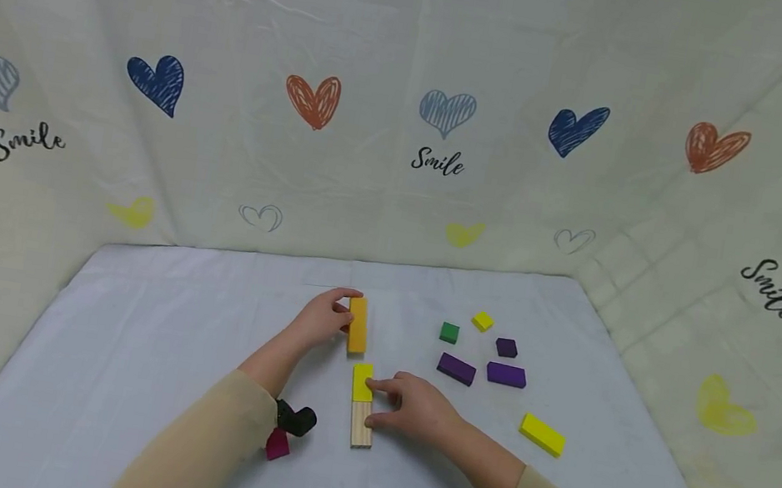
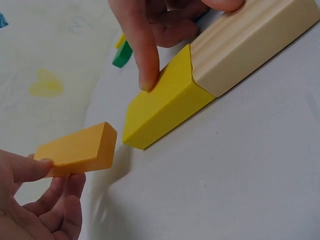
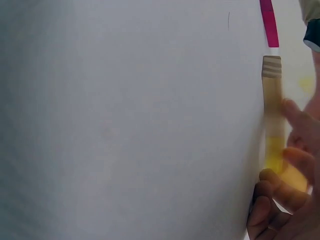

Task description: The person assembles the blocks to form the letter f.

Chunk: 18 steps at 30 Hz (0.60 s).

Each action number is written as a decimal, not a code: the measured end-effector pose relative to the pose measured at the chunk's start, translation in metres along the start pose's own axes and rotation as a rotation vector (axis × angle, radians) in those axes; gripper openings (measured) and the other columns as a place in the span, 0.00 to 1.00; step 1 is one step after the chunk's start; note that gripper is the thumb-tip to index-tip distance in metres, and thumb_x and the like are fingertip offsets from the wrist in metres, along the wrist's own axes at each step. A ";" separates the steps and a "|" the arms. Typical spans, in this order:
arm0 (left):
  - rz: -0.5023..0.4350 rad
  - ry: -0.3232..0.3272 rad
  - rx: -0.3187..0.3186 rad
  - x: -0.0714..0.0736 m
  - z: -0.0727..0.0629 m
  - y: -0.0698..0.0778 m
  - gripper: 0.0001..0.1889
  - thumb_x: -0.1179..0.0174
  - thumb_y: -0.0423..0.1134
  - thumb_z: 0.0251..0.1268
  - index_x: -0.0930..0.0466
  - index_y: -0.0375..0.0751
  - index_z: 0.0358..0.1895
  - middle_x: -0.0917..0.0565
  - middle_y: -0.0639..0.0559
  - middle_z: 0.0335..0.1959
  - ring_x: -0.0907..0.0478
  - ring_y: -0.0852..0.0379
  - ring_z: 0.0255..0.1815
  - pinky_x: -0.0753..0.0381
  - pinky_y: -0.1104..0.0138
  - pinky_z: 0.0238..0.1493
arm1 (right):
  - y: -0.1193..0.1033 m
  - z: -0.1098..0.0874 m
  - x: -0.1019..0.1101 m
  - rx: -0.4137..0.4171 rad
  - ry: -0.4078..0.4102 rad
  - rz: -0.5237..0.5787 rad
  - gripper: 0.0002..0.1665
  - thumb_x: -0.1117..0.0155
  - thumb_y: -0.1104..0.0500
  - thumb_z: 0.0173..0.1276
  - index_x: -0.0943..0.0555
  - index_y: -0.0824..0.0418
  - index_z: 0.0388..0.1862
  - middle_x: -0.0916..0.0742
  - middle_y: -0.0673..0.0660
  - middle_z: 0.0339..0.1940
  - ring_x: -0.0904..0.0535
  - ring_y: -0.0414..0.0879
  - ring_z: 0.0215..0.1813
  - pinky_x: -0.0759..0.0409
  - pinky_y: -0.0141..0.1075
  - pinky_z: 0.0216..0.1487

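My left hand (image 1: 321,319) pinches an orange rectangular block (image 1: 358,326) between thumb and fingers; the left wrist view shows the block tilted just off the end of a yellow block (image 2: 167,100). That yellow block lies end to end with a plain wooden block (image 2: 250,40) on the white cloth, the two forming one straight row. My right hand (image 1: 421,410) reaches in from the right side. Its extended index fingertip touches the yellow block, and its thumb rests at the wooden block. The remaining fingers of that hand are bent and touch neither block.
Under the left sleeve, a magenta block (image 1: 278,445) shows in part. Toward the right lie a green block (image 1: 449,333), a small yellow block (image 1: 482,321), several purple blocks (image 1: 506,375) and a long yellow block (image 1: 542,434). A heart-printed sheet (image 1: 369,190) hangs behind the table.
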<state>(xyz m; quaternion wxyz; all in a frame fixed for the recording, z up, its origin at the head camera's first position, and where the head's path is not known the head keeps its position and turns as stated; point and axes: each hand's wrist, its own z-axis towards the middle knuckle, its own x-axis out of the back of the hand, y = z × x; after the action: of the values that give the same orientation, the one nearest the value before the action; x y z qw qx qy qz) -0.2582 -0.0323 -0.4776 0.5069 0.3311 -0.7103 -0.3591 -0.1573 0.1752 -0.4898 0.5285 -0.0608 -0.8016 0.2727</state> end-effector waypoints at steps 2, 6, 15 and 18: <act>0.000 -0.005 -0.001 -0.003 0.001 0.001 0.21 0.43 0.37 0.72 0.25 0.58 0.65 0.20 0.45 0.47 0.19 0.52 0.38 0.19 0.64 0.42 | -0.001 -0.001 0.001 0.001 -0.001 0.006 0.37 0.24 0.38 0.54 0.20 0.41 0.64 0.22 0.44 0.32 0.27 0.42 0.34 0.25 0.32 0.34; 0.011 -0.016 0.000 -0.007 0.002 0.000 0.20 0.43 0.36 0.72 0.24 0.55 0.65 0.19 0.45 0.46 0.20 0.53 0.37 0.20 0.63 0.43 | -0.002 -0.001 0.002 0.008 -0.002 0.007 0.37 0.24 0.38 0.54 0.20 0.42 0.64 0.22 0.44 0.32 0.28 0.42 0.33 0.26 0.32 0.33; 0.031 -0.052 -0.001 -0.011 0.004 -0.006 0.20 0.42 0.37 0.72 0.24 0.54 0.65 0.19 0.46 0.45 0.21 0.53 0.38 0.21 0.62 0.43 | -0.002 -0.001 0.002 0.011 0.003 0.013 0.37 0.24 0.38 0.54 0.20 0.42 0.64 0.22 0.45 0.30 0.28 0.41 0.31 0.26 0.32 0.32; 0.050 -0.073 -0.003 -0.012 0.004 -0.008 0.20 0.42 0.38 0.72 0.24 0.54 0.65 0.19 0.47 0.45 0.21 0.53 0.39 0.21 0.61 0.45 | -0.001 0.000 0.001 0.017 0.000 0.010 0.37 0.24 0.37 0.54 0.20 0.42 0.64 0.23 0.45 0.30 0.28 0.41 0.31 0.27 0.32 0.31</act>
<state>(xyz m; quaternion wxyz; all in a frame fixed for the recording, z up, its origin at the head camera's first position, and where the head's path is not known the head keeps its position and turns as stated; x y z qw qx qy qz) -0.2579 -0.0264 -0.4913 0.4901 0.2994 -0.7357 -0.3592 -0.1574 0.1752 -0.4882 0.5278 -0.0602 -0.7988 0.2822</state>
